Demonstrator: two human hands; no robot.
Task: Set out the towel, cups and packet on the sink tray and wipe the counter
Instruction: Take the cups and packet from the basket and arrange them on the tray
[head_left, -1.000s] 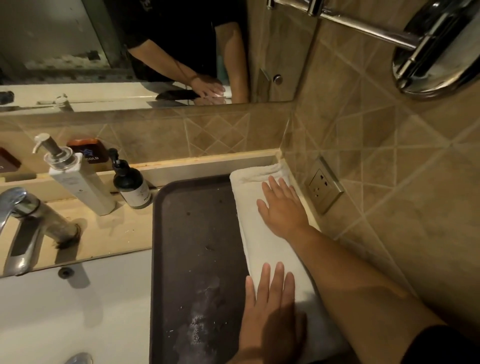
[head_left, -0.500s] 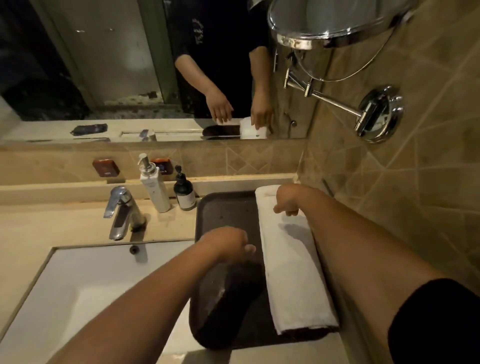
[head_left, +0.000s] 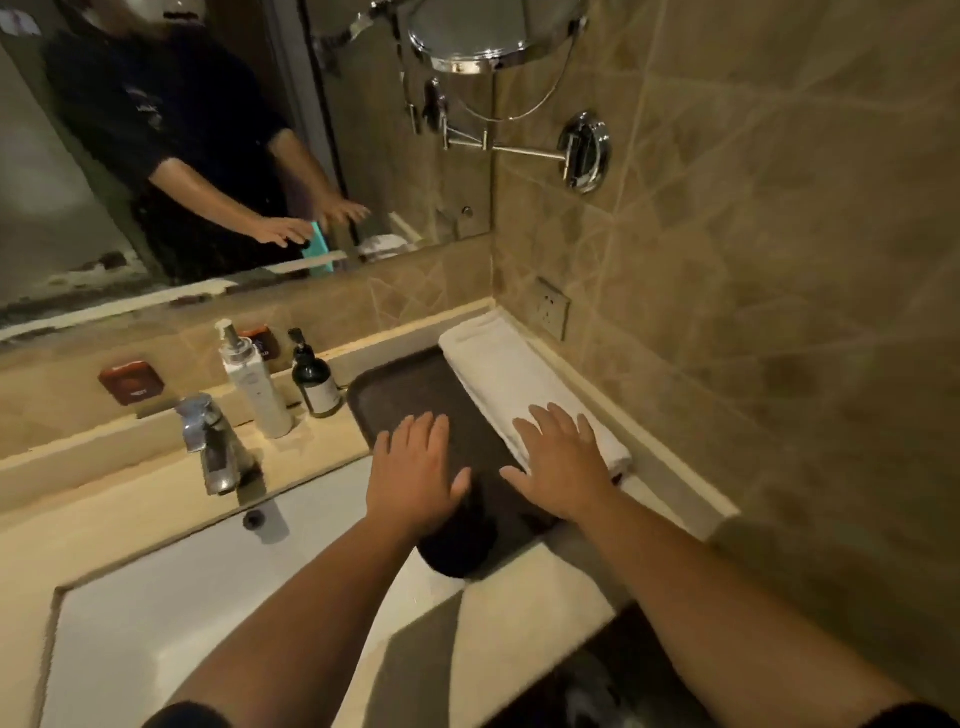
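Beige stone counter (head_left: 530, 597) runs along a tiled bathroom wall, and from my remote seat I look down over a white sink basin (head_left: 171, 613) set into it on the left. At the far right of the counter sits a dark tray (head_left: 410, 389), its right side tucked toward the corner wall. A folded white towel (head_left: 498, 374) lies lengthwise along the tray's right edge, reaching from the far corner back toward me.

My left hand (head_left: 415, 473) is spread flat, fingers wide and palm down, over the bare dark middle of the tray; it holds nothing. My right hand (head_left: 561, 467) is likewise spread wide and palm down, its fingers over the near end of the towel and its thumb reaching out over the tray. I cannot tell whether either palm is pressing down or merely just above the surface.

Left of the tray, on the far ledge, a dark pump bottle (head_left: 314, 379) stands upright just beside a taller white pump bottle (head_left: 254, 379). A chrome faucet (head_left: 213, 441) stands nearer the basin, left of both. On the right wall I see a power socket (head_left: 552, 316) just past the towel's far end, and higher up a round chrome mirror (head_left: 493, 36) on a folding arm. I see no cups or packet from here.
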